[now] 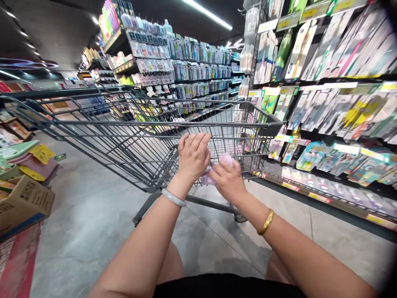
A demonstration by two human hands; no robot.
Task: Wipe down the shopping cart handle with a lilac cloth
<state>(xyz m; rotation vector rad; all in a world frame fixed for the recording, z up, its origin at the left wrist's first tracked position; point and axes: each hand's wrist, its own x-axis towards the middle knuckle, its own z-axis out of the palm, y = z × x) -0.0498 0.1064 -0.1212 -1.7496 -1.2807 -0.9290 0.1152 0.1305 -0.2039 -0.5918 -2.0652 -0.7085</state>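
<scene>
supermarket aisle, head view looking down at two bare arms stretched forward. left hand (194,156) raised in front of a wire shopping cart (124,132), fingers (198,142) loosely curled, palm facing away from the camera, touching a small pale lilac item (208,179) that sits between both hands. right hand (228,179) just beside the left, lower and to the right, fingers closed around the lilac item; part of it pokes out above the knuckles and part shows at the left under the left hand. item is blurred, soft-looking, cannot tell what it is. left fingers not fully closed, cannot tell if they grip it or only rest on it.

white bangle (173,198) on left wrist, gold bangle (266,222) on right wrist. hands are in front of the cart's near end, at basket height, above the grey floor (93,215).

cart is dark grey metal, tilted in the frame, basket looks bare inside. right side: shelves (335,124) of hanging carded packets, toothbrush-like, with yellow price strips. far end: more shelving (186,62) with bottles and packs. left edge: cardboard box (25,203) and stacked goods with yellow tags (41,153). ceiling strip light (207,14) overhead. black clothing at bottom centre.
</scene>
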